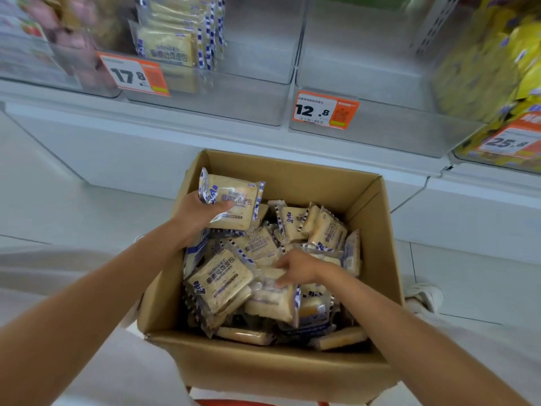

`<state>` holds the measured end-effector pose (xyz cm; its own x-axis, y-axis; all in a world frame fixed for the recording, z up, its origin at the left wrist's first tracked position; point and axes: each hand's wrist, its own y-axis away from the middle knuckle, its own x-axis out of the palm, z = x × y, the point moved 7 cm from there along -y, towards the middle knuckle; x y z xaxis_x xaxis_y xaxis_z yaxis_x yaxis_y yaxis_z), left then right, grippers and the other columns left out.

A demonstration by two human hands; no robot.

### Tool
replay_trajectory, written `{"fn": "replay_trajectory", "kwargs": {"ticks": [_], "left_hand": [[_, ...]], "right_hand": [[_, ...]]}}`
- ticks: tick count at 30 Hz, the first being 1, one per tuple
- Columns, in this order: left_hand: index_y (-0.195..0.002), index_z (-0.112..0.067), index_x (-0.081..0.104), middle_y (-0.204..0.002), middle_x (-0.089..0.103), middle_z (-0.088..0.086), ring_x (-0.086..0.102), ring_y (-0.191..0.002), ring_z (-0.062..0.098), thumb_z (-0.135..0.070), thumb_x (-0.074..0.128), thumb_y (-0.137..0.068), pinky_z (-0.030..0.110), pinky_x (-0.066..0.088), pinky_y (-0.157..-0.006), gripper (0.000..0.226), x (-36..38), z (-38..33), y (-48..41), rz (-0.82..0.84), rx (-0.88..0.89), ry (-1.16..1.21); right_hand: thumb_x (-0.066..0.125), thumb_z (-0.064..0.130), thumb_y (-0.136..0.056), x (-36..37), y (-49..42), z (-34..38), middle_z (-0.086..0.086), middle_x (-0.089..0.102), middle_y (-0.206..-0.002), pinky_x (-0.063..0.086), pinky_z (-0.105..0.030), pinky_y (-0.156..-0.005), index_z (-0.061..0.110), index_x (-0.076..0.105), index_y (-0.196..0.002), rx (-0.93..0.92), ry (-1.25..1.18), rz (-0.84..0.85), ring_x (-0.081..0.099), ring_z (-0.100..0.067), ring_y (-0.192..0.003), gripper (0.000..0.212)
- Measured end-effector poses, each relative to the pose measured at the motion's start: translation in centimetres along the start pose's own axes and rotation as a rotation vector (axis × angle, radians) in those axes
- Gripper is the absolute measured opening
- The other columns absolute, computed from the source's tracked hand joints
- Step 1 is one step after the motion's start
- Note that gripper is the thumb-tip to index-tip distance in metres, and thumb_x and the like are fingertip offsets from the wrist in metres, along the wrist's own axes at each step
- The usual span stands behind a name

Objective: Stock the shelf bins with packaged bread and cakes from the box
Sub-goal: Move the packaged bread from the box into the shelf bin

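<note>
Even bright light, blurred, warped edges

Open cardboard box [292, 373] holds jumbled blue-trimmed bread packets [222, 281]; one held packet [231, 200] tilts above them.

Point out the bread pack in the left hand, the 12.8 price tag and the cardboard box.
bread pack [234, 197]: head view, printed front
12.8 price tag [312, 110]: head view, white part
cardboard box [292, 177]: head view, inner far wall

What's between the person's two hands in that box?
In the head view, loose bread packets lie between the left hand, gripping one packet, and the right hand touching them.
</note>
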<state>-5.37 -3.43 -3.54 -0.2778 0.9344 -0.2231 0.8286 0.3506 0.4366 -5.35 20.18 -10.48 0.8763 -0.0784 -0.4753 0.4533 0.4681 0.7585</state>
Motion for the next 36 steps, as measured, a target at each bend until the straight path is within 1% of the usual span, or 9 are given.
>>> {"fn": "replay_trajectory", "kwargs": {"ticks": [3, 8, 13, 18, 21, 25, 30, 34, 36], "left_hand": [[-0.094, -0.022, 0.068, -0.084, 0.071, -0.008, 0.068, -0.061, -0.001, -0.022, 0.078, -0.083, 0.013, 0.049, -0.051, 0.015, -0.9, -0.8, 0.1, -0.027, 0.058, -0.016], [-0.095, -0.022, 0.070, -0.097, 0.074, 0.000, 0.070, -0.092, 0.019, -0.048, 0.076, -0.080, 0.040, 0.056, -0.089, 0.030, -0.6, -2.5, -0.7, -0.094, 0.067, -0.040], [-0.130, -0.027, 0.058, -0.127, 0.063, -0.007, 0.057, -0.119, 0.016, -0.078, 0.065, -0.067, 0.048, 0.034, -0.113, 0.082, 4.4, -6.7, 1.2, 0.285, 0.052, 0.034], [-0.115, -0.016, 0.067, -0.103, 0.076, 0.003, 0.072, -0.096, 0.020, -0.031, 0.073, -0.083, 0.033, 0.057, -0.085, 0.036, 0.1, -10.6, 0.7, 0.247, 0.141, 0.250], [-0.111, -0.019, 0.066, -0.097, 0.077, -0.001, 0.073, -0.088, 0.014, -0.028, 0.071, -0.085, 0.027, 0.059, -0.072, 0.028, -4.1, -13.7, -0.1, 0.256, 0.213, 0.269], [-0.134, -0.019, 0.052, -0.121, 0.069, 0.001, 0.067, -0.109, 0.019, -0.059, 0.087, -0.053, 0.046, 0.055, -0.094, 0.097, -12.0, -20.1, -2.2, -0.043, 0.416, 0.070], [-0.150, -0.033, 0.026, -0.130, 0.058, -0.003, 0.061, -0.113, 0.011, -0.043, 0.093, -0.058, 0.031, 0.053, -0.093, 0.114, -18.9, -27.1, -5.3, -0.224, 0.676, -0.074], [-0.138, -0.032, 0.046, -0.113, 0.064, -0.002, 0.060, -0.106, 0.022, -0.060, 0.084, -0.057, 0.045, 0.053, -0.091, 0.094, -21.3, -27.2, -9.3, -0.343, 0.661, -0.563], [-0.125, -0.035, 0.059, -0.130, 0.057, -0.001, 0.046, -0.125, 0.027, -0.068, 0.078, -0.058, 0.050, 0.039, -0.106, 0.077, -21.7, -26.5, -10.3, -0.460, 0.636, -0.936]], "right_hand": [[0.076, 0.025, -0.083, -6.1, 1.7, -0.3, -0.007, 0.058, -0.133, 0.046, -0.030, -0.097, 0.009, 0.057, -0.132, -0.039, -0.050, -0.186, 0.056, -0.021, -0.119, 0.055], [0.080, 0.016, -0.079, -15.9, 5.8, 1.5, 0.005, 0.065, -0.121, 0.047, -0.031, -0.099, 0.017, 0.062, -0.123, -0.207, -0.241, -0.368, 0.061, -0.012, -0.111, 0.047], [0.079, 0.007, -0.078, -19.0, 7.1, 7.0, 0.002, 0.065, -0.115, 0.045, -0.023, -0.096, 0.009, 0.064, -0.119, -0.382, -0.367, -0.458, 0.061, -0.010, -0.105, 0.043], [0.082, 0.029, -0.075, -21.6, 8.6, 12.8, 0.007, 0.045, -0.135, 0.038, -0.025, -0.097, 0.028, 0.050, -0.137, -0.483, -0.267, -0.669, 0.044, -0.005, -0.120, 0.069], [0.084, 0.024, -0.073, -22.6, 8.7, 17.2, 0.009, 0.038, -0.136, 0.045, -0.022, -0.089, 0.041, 0.037, -0.143, -0.550, -0.454, -0.584, 0.048, -0.005, -0.115, 0.086], [0.085, 0.009, -0.072, -26.8, 8.3, 24.1, -0.002, 0.056, -0.122, 0.049, -0.012, -0.069, 0.023, 0.054, -0.130, -0.677, -0.494, -0.718, 0.063, 0.003, -0.086, 0.068], [0.082, 0.009, -0.075, -31.8, 6.6, 31.1, 0.010, 0.052, -0.116, 0.042, -0.008, -0.076, 0.022, 0.055, -0.129, -0.806, -0.364, -0.911, 0.049, 0.021, -0.093, 0.062], [0.081, 0.014, -0.075, -32.6, 1.6, 33.0, -0.002, 0.052, -0.130, 0.040, -0.021, -0.094, 0.022, 0.049, -0.136, -0.756, -0.100, -0.977, 0.052, -0.013, -0.116, 0.069], [0.080, 0.019, -0.076, -31.5, -1.6, 32.7, -0.006, 0.049, -0.133, 0.035, -0.020, -0.096, 0.019, 0.048, -0.138, -0.687, 0.056, -0.952, 0.048, -0.021, -0.123, 0.070]]}}
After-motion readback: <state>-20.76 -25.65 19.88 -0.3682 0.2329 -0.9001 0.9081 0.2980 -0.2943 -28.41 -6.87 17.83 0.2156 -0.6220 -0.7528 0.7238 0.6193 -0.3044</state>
